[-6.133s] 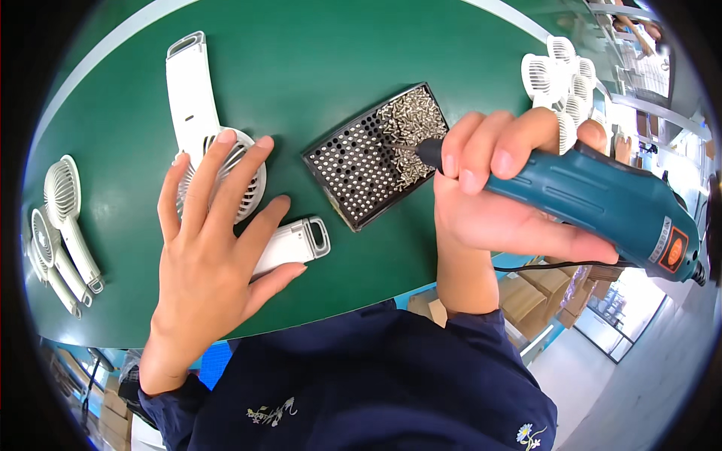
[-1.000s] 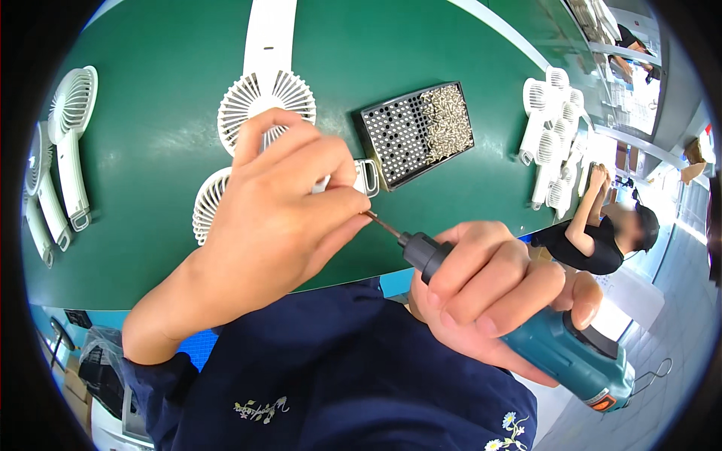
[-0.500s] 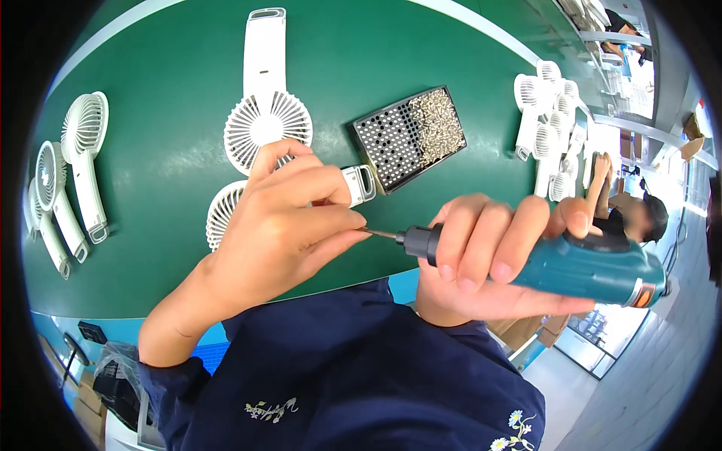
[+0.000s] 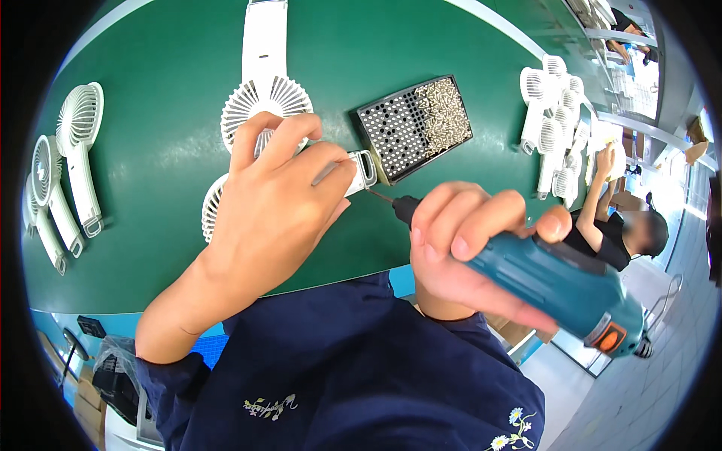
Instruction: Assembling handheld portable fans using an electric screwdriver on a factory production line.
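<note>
A person looks down at their own two hands over a green table (image 4: pixel 150 255). The right hand (image 4: pixel 470 248) is wrapped firmly around a teal electric screwdriver (image 4: pixel 553 286), which slants down to the person's right, its thin metal bit (image 4: pixel 382 197) pointing up and left. The left hand (image 4: pixel 274 207) lies palm down with bent fingers over the near fan (image 4: pixel 212 209), a white handheld one close to the table's near edge. The fan's ribbed head shows left of the hand, and its handle's end loop (image 4: pixel 374 167) sticks out on the right. The thumb is partly hidden, so I cannot tell whether the fingers grip the handle or only press on it.

Half a second ago the bit met the left fingertips and the screwdriver lay almost level; now the tip has left them and is just beside the end loop. Whether it touches is unclear. Six seconds ago the bit was in the screw tray.

Another white fan, the far fan (image 4: pixel 265 74), points its handle toward the table's far edge. To its right is the black tray (image 4: pixel 365 135), perforated on its left side, with loose screws (image 4: pixel 447 116) heaped on its right. Three fans (image 4: pixel 80 180) lie along the table's left edge; a cluster of fans (image 4: pixel 550 135) sits by the right edge. Beyond that edge is a co-worker (image 4: pixel 613 234) in a dark top.
</note>
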The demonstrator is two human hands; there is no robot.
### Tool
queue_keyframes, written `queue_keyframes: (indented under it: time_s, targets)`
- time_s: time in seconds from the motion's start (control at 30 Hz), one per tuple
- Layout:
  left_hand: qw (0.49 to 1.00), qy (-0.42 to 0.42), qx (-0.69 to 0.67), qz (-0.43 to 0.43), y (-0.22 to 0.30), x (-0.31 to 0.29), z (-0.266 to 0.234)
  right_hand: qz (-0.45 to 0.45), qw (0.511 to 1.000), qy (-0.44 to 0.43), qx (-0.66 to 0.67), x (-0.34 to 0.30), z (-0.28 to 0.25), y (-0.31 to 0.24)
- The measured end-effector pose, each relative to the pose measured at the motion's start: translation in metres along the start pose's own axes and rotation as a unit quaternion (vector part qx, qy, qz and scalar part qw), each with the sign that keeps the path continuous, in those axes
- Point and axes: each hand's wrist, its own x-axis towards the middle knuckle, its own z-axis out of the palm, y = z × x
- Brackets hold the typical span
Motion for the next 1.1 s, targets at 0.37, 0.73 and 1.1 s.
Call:
queue_keyframes:
  time_s: [0.37,0.73,1.1]
  targets:
    - [1.000,0.003,-0.009,-0.004,0.000,0.000,0.000,0.010,0.995,0.065,0.073,-0.003,-0.003,0.012]
    - [1.000,0.002,-0.003,-0.004,0.000,0.001,0.001,0.032,0.998,-0.048,-0.039,0.003,-0.003,0.008]
    - [1.000,0.003,-0.007,0.028,0.015,-0.007,-0.016,0.337,0.885,0.144,-0.288,-0.010,-0.008,-0.042]
